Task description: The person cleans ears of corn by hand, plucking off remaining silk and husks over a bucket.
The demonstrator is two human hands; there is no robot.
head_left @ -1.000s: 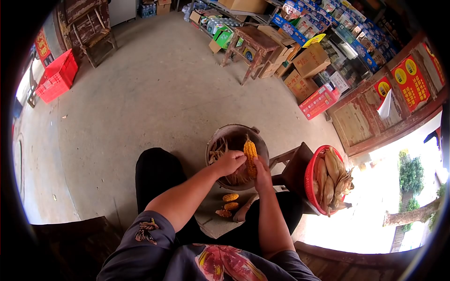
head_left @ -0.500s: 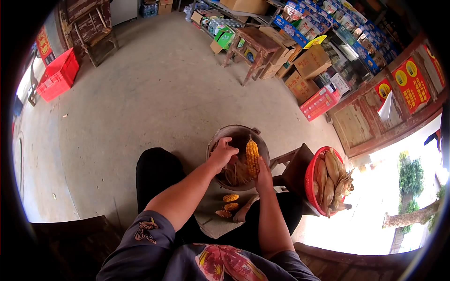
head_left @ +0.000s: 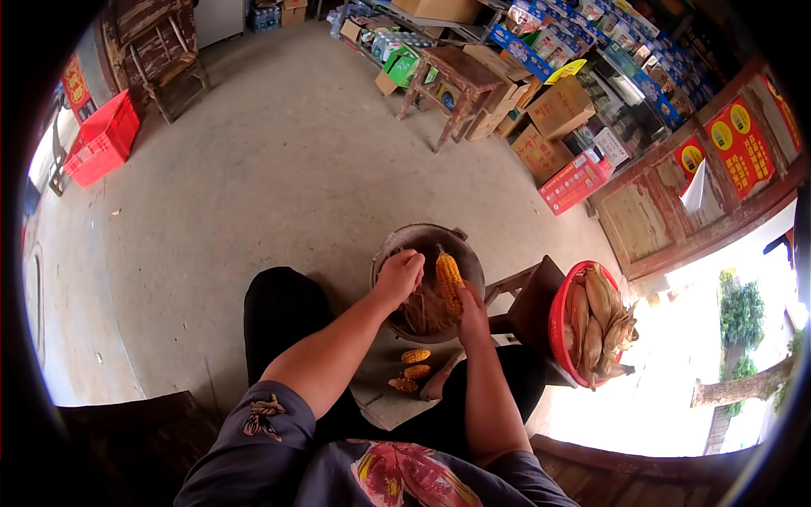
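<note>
My right hand (head_left: 473,317) grips the lower end of a husked yellow corn cob (head_left: 449,283), which stands nearly upright over a round bucket (head_left: 473,253). Beside the cob, on its left, my left hand (head_left: 400,277) is closed above the bucket; whatever its fingers hold, if anything, is hidden. Pale husk and silk scraps (head_left: 425,313) lie inside the bucket. Several bare yellow corn pieces (head_left: 416,356) rest in a row on the floor between my legs. To the right, a red basket (head_left: 556,325) is filled with corn ears still in dry husks (head_left: 594,325).
A dark wooden stool (head_left: 536,296) stands between bucket and basket. Farther off are a red crate (head_left: 103,139), a wooden chair (head_left: 169,63), a small wooden table (head_left: 452,80), cardboard boxes (head_left: 559,110) and a pink-red box (head_left: 574,182). Concrete floor (head_left: 253,169) stretches ahead.
My left hand's fingers, apart before, have closed, and the hand has moved slightly down. The cob has shifted a little left and tilted, still in my right hand.
</note>
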